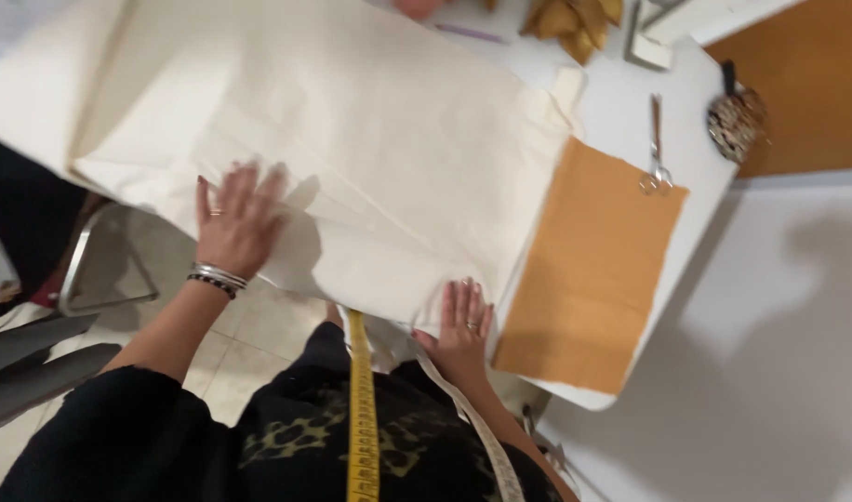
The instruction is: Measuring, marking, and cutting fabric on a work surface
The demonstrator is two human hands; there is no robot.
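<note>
A large cream fabric sheet [352, 121] lies spread over a white table [621, 102], hanging off its near edge. My left hand [235, 223] rests flat on the cloth with fingers spread; bracelets circle the wrist. Flat on the fabric's near edge, close to my body, is my right hand [463, 321], which wears a ring. Neither hand grips anything. A yellow measuring tape [362, 418] hangs from my neck over my dark top.
A mustard-orange cloth rectangle [589, 270] lies right of the cream fabric. Scissors [656, 149] sit at its far end. A patterned pouch [735, 121] rests at the table's right edge, mustard scraps [575, 19] at the back. A metal chair frame [91, 270] stands left.
</note>
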